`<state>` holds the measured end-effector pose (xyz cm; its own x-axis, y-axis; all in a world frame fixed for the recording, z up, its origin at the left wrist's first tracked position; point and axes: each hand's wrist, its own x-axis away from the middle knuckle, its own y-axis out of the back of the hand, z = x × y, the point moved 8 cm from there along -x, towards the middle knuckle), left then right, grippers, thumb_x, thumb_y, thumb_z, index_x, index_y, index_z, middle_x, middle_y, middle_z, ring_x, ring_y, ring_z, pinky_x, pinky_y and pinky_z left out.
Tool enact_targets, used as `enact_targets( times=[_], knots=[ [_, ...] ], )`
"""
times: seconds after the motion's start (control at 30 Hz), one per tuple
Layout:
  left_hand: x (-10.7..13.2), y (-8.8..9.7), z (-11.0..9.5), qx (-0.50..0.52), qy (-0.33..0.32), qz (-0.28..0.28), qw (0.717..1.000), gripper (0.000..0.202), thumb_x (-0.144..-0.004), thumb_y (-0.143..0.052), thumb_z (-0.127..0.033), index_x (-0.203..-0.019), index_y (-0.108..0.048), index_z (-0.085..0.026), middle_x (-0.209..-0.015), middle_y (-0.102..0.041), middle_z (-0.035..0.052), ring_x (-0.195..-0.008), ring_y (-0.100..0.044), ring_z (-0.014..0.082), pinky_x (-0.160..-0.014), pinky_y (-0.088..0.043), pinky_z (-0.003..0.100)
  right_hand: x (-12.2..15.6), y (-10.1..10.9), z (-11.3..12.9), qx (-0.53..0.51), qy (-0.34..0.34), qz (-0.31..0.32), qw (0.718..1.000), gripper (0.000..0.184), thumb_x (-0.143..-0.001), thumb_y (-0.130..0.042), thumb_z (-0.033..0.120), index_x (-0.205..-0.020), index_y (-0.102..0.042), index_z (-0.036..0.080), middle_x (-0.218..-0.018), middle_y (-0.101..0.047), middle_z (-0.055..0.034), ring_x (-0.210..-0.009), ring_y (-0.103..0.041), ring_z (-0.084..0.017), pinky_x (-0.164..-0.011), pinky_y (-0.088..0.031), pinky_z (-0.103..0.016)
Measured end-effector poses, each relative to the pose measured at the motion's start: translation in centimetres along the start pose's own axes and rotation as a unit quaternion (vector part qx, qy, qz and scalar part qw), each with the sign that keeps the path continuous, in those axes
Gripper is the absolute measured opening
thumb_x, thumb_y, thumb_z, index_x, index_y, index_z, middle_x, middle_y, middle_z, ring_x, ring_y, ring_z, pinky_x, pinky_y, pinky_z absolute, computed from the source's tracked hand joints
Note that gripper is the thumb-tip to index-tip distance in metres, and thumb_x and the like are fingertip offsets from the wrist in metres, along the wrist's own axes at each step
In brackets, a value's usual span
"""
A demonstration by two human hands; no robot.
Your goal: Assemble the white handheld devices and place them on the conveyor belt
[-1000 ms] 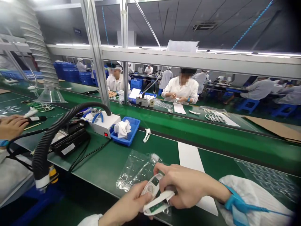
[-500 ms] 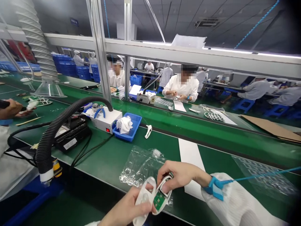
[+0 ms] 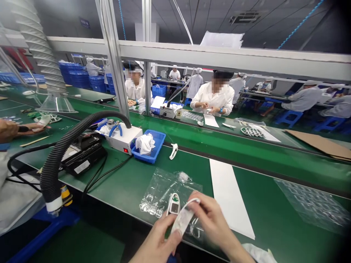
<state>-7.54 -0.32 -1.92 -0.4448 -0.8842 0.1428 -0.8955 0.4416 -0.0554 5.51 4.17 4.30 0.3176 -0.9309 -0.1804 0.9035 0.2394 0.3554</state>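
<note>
My left hand (image 3: pixel 161 235) is closed around a white oval plastic housing half (image 3: pixel 169 209) with a circuit board in it. A dark square part and a bit of green board (image 3: pixel 175 199) show at its upper end. A second white piece, a curved cover (image 3: pixel 183 221), lies across it, under my left thumb. At the cover's upper end my right hand (image 3: pixel 210 213) pinches the edge between thumb and fingers. The two halves are apart at the top; their lower ends are hidden by my left hand. Clear plastic film (image 3: pixel 159 191) lies just behind my hands.
On the bench stand a blue tray (image 3: pixel 157 146) with white cloth, a white box (image 3: pixel 120 140) with pliers, and a black hose (image 3: pixel 52 171). A white sheet (image 3: pixel 227 193) lies to the right, a small white part (image 3: pixel 173 151) behind. Co-workers sit across the bench and at left.
My right hand has moved from the board-bearing half to the cover's upper end. The board half has shifted left, behind the cover, and the cover now tilts to the right.
</note>
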Motion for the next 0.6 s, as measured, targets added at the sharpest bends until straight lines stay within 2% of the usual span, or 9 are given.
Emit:
enact_targets(
  times=[0.1, 0.17, 0.23, 0.3, 0.37, 0.43, 0.47, 0.53, 0.6],
  knots=[
    [0.6, 0.7, -0.4, 0.050, 0.012, 0.013, 0.999, 0.026, -0.092, -0.047, -0.046, -0.099, -0.055, -0.022, -0.084, -0.057, 0.0009, -0.066, -0.053, 0.0119, -0.070, -0.044, 0.028, 0.6, 1.6, -2.8, -0.052, -0.090, -0.019, 0.994, 0.036, -0.092, -0.050, 0.047, -0.071, -0.053, 0.019, -0.065, -0.046, 0.0024, -0.057, -0.043, -0.012, -0.053, -0.033, -0.025],
    [0.7, 0.9, -0.5, 0.103, 0.013, 0.017, 0.994, 0.027, -0.093, -0.047, -0.043, -0.115, -0.048, -0.027, -0.088, -0.060, 0.0013, -0.066, -0.055, 0.0118, -0.070, -0.045, 0.029, 1.1, 1.6, -3.9, -0.060, -0.121, 0.007, 0.991, 0.038, -0.091, -0.051, 0.050, -0.070, -0.052, 0.018, -0.063, -0.044, 0.0032, -0.055, -0.041, -0.012, -0.052, -0.032, -0.025],
    [0.6, 1.1, -0.1, 0.151, 0.018, -0.003, 0.988, 0.053, -0.092, -0.051, -0.042, -0.138, -0.025, -0.036, -0.102, -0.061, 0.0035, -0.066, -0.057, 0.0122, -0.066, -0.046, 0.030, 1.6, 1.0, -4.2, -0.057, -0.128, 0.027, 0.990, 0.038, -0.091, -0.050, 0.050, -0.070, -0.052, 0.018, -0.062, -0.042, 0.0038, -0.055, -0.040, -0.012, -0.051, -0.030, -0.025],
    [0.4, 1.3, 1.1, 0.184, 0.038, -0.050, 0.981, 0.076, -0.088, -0.057, -0.044, -0.144, -0.006, -0.039, -0.104, -0.062, 0.0045, -0.062, -0.056, 0.0112, -0.058, -0.044, 0.027, 2.1, 0.1, -3.8, -0.047, -0.121, 0.035, 0.991, 0.035, -0.093, -0.049, 0.047, -0.072, -0.053, 0.018, -0.063, -0.043, 0.0036, -0.056, -0.040, -0.012, -0.052, -0.030, -0.025],
    [0.2, 1.1, 2.6, 0.202, 0.064, -0.091, 0.973, 0.081, -0.079, -0.068, -0.049, -0.142, -0.023, -0.026, -0.086, -0.064, 0.0024, -0.054, -0.049, 0.0090, -0.050, -0.037, 0.023, 2.4, -0.8, -3.2, -0.026, -0.103, 0.033, 0.994, 0.032, -0.093, -0.049, 0.044, -0.075, -0.055, 0.018, -0.065, -0.046, 0.0030, -0.059, -0.042, -0.012, -0.054, -0.031, -0.025],
    [0.1, 0.6, 3.9, 0.202, 0.086, -0.108, 0.970, 0.070, -0.064, -0.080, -0.050, -0.118, -0.053, -0.014, -0.071, -0.060, -0.0007, -0.050, -0.043, 0.0072, -0.047, -0.032, 0.021, 2.4, -1.5, -2.8, 0.000, -0.090, 0.020, 0.996, 0.029, -0.094, -0.048, 0.041, -0.077, -0.056, 0.019, -0.068, -0.049, 0.0024, -0.063, -0.045, -0.013, -0.058, -0.033, -0.025],
    [0.1, 0.4, 4.3, 0.197, 0.092, -0.115, 0.969, 0.063, -0.057, -0.084, -0.047, -0.104, -0.060, -0.013, -0.068, -0.059, -0.0015, -0.051, -0.043, 0.0074, -0.048, -0.033, 0.021, 2.4, -1.8, -2.7, 0.012, -0.089, 0.015, 0.996, 0.029, -0.095, -0.047, 0.040, -0.077, -0.055, 0.019, -0.068, -0.050, 0.0022, -0.065, -0.046, -0.014, -0.059, -0.034, -0.025],
    [0.4, 0.4, 4.8, 0.180, 0.101, -0.146, 0.967, 0.050, -0.049, -0.088, -0.040, -0.084, -0.064, -0.013, -0.066, -0.059, -0.0016, -0.056, -0.047, 0.0098, -0.054, -0.037, 0.022, 2.5, -2.2, -2.9, 0.030, -0.096, 0.007, 0.995, 0.026, -0.095, -0.048, 0.038, -0.078, -0.056, 0.020, -0.069, -0.052, 0.0019, -0.066, -0.048, -0.014, -0.061, -0.036, -0.025],
    [0.7, 0.6, 4.9, 0.159, 0.108, -0.174, 0.966, 0.041, -0.050, -0.086, -0.036, -0.077, -0.065, -0.013, -0.065, -0.060, -0.0009, -0.060, -0.049, 0.0124, -0.059, -0.039, 0.024, 2.6, -2.3, -2.8, 0.049, -0.087, -0.004, 0.995, 0.014, -0.093, -0.052, 0.034, -0.090, -0.058, 0.021, -0.082, -0.057, -0.0004, -0.074, -0.053, -0.016, -0.068, -0.041, -0.026]
  ],
)
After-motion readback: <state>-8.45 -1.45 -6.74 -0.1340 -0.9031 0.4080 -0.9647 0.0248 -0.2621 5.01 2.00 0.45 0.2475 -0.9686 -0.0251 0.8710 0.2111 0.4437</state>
